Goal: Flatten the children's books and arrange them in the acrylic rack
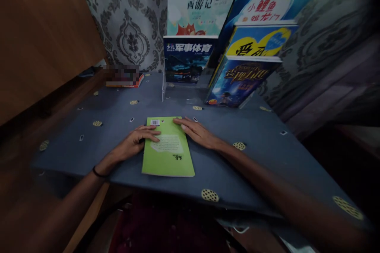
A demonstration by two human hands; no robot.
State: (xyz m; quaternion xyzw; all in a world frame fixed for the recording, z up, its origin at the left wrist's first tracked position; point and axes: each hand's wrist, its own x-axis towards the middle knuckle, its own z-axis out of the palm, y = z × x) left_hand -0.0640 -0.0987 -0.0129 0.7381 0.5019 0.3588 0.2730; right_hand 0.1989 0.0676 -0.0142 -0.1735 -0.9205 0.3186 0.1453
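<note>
A thin lime-green book [169,162] lies closed on the table near its front edge, back cover up and upside down to me, its barcode at the far left corner. My left hand [138,140] rests on its left side, fingers stretched over the cover. Across from it, my right hand [198,132] lies flat at the far right corner, fingertips on the cover and palm beyond the book's edge. Neither hand grips anything.
Behind the book, a clear stand holds a dark blue book [190,61] and taller ones. Right of it stand a blue-purple book [242,81] and a yellow-blue book [261,41]. A partly blurred book stack [123,79] lies far left. A patterned blue cloth [113,146] covers the table.
</note>
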